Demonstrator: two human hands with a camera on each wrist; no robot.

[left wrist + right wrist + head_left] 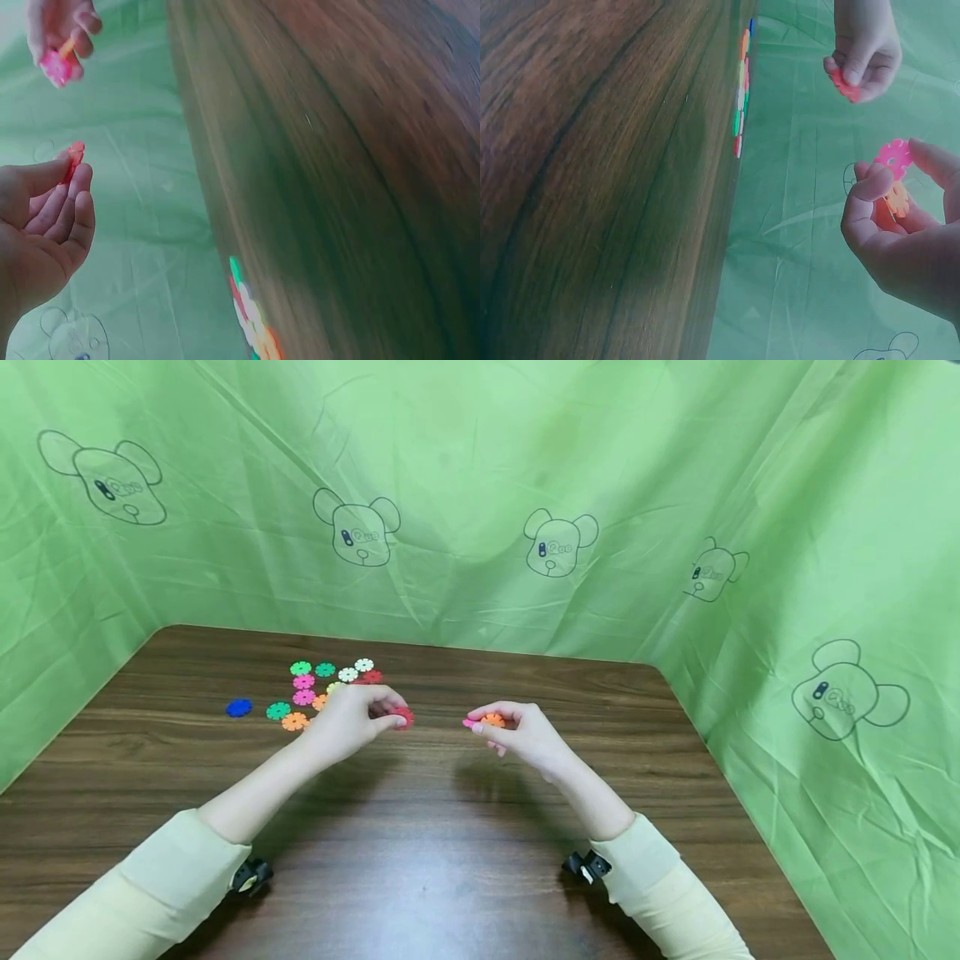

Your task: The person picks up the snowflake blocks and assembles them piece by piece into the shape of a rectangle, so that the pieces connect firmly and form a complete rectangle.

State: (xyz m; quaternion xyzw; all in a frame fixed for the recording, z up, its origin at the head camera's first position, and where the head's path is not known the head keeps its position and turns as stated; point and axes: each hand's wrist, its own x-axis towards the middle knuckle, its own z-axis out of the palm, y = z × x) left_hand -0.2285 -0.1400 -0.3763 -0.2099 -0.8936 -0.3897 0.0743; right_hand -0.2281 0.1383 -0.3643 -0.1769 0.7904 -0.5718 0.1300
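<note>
My left hand pinches a red notched disc between thumb and fingertips, above the table. Across a gap to the right, my right hand holds two notched discs, one pink and one orange. In the right wrist view the pink disc sits between thumb and fingertips, with the orange disc set against it lower down, partly hidden by the fingers. The left wrist view shows the red disc edge-on in the left fingertips.
Several flower-shaped discs lie at the back left of the wooden table, among them a blue disc, a green disc and an orange disc. A green curtain with printed bear faces hangs round the table's back and sides.
</note>
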